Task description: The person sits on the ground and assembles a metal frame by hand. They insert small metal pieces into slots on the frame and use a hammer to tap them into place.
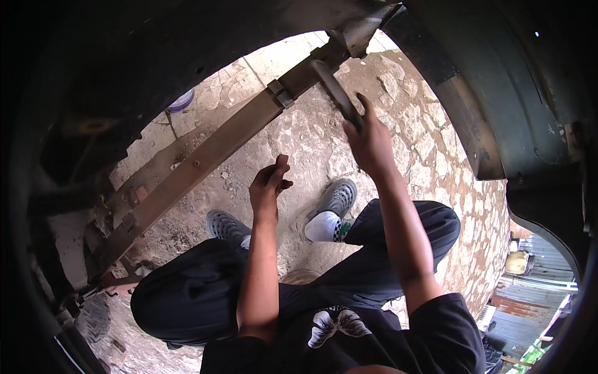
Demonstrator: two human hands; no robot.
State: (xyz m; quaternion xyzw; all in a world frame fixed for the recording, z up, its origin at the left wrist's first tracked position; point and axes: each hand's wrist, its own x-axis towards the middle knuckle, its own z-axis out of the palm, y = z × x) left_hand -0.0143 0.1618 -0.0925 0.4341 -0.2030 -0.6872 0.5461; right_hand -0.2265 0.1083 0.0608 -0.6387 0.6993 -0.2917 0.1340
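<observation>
My left hand [266,187], held above the floor between my knees, pinches a small reddish-brown block [282,160] between thumb and fingers. Farther forward and to the right, my right hand [370,142] grips the near end of a dark, thick, slightly bent bar [339,96]. The bar's rounded far end meets or overlaps a long brown leaf spring [208,153]; whether they touch I cannot tell. That spring slants from lower left to upper right, with a metal clamp [280,93] around it near the bar. Part of my right grip is hidden behind the hand.
Dark vehicle bodywork [498,93] arches overhead and down both sides. Below lies a rough stone-paved floor [417,149], with my grey clogs [336,198] on it. A purple-rimmed round container [182,101] stands beyond the spring. Corrugated metal sheets [529,299] lie at the lower right.
</observation>
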